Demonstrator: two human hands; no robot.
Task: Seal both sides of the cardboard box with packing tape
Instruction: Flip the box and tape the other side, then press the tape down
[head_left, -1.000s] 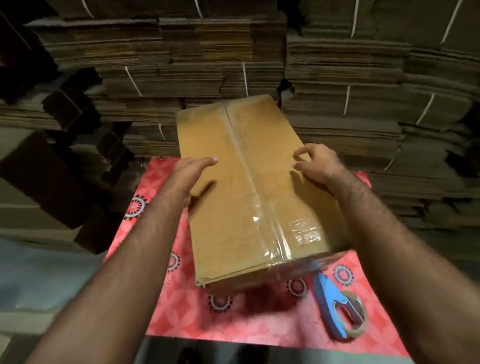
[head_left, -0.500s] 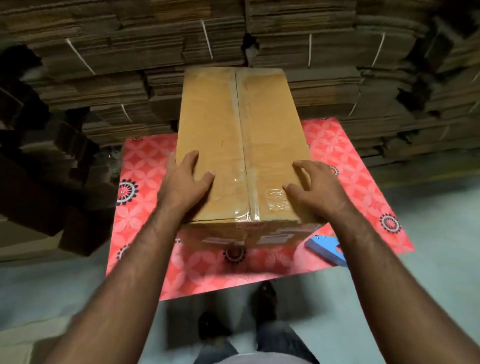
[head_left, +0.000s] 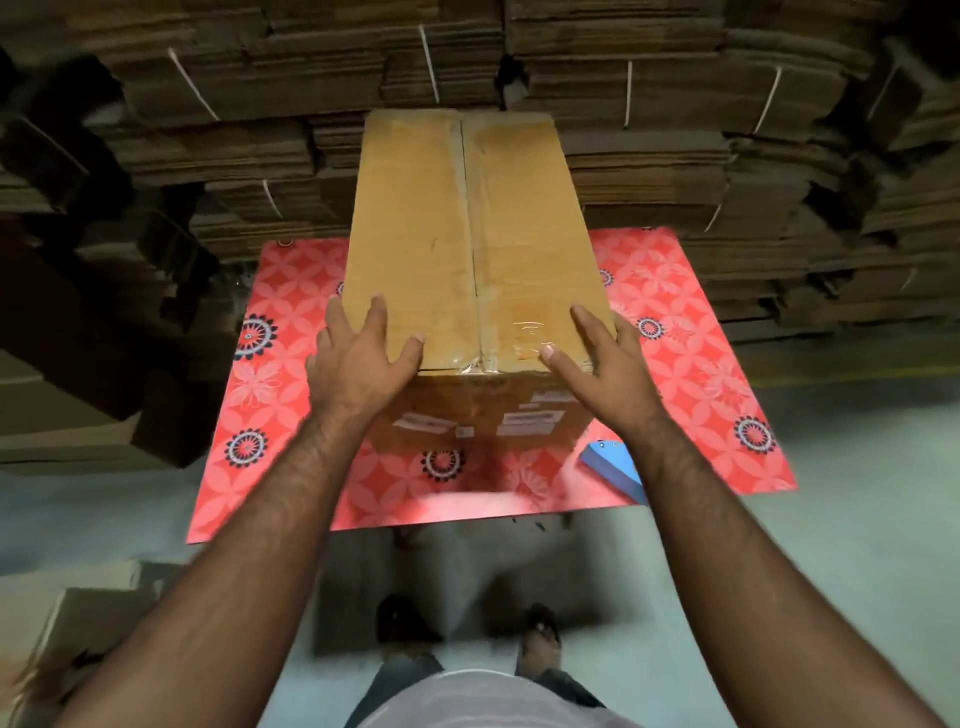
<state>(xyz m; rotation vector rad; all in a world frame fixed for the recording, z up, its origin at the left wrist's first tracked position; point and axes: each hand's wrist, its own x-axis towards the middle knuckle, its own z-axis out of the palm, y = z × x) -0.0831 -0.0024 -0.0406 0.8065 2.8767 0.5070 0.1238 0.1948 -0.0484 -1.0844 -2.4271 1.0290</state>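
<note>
Head view: left hand (head_left: 358, 358) and right hand (head_left: 597, 364), fingers spread, are pressing the box's (head_left: 467, 234) near corners, steadying it on the red mat (head_left: 691, 332); tape (head_left: 475, 312) is covering the seam.

Looks like a box warehouse or packing shop: strapped stacks of flat cardboard (head_left: 649, 171) walling the back, more cartons (head_left: 78, 364) piled left, bare concrete floor (head_left: 857, 545), patterned red mat (head_left: 691, 332) as workspace.

The cardboard box (head_left: 415, 249) is showing matt brown board, with glossy clear tape (head_left: 480, 332) gleaming along its seam. The red patterned mat (head_left: 691, 332) is looking smooth; the floor (head_left: 857, 519) is looking dull.
</note>
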